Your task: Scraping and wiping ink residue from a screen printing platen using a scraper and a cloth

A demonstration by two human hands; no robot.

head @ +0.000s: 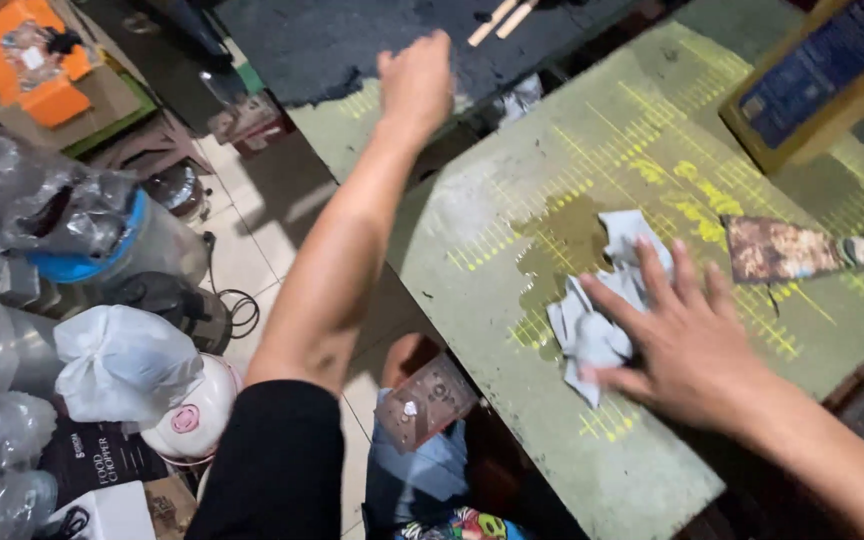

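Observation:
My right hand (687, 335) lies flat, fingers spread, pressing a crumpled pale grey rag (600, 300) onto a green board (552, 440) marked with yellow lines. A brown wet stain (564, 245) spreads on the board just left of the rag. My left hand (415, 82) is closed in a fist, arm stretched forward, resting at the far edge of another green board beside a dark surface (352, 45). I cannot see anything in that fist.
A rusty-bladed scraper (787, 248) lies on the board right of the rag. A yellow-framed blue panel (817, 80) is at the top right. On the tiled floor at left stand bagged items, a pot (177, 305), an orange box (37, 60) and cartons.

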